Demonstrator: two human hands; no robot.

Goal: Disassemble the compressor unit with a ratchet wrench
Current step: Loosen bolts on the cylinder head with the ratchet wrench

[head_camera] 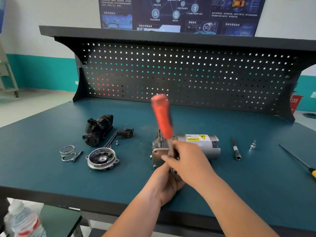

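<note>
The silver compressor unit [199, 144] lies on its side on the green bench, a yellow warning label on top. A ratchet wrench with a red handle [162, 117] stands up from the unit's left end, its handle blurred. My right hand [186, 159] grips the wrench's metal shaft low down, near the head. My left hand [166, 183] holds the near left end of the unit from below. The wrench head and the bolt under it are hidden by my fingers.
Removed parts lie to the left: a black housing [98, 130], a round end cover [102, 159], a coil spring [67, 153], a bolt [77, 156], a small black part [126, 132]. To the right lie an extension bar [236, 148], a socket [253, 145] and a screwdriver [297, 160]. A pegboard [179, 74] backs the bench.
</note>
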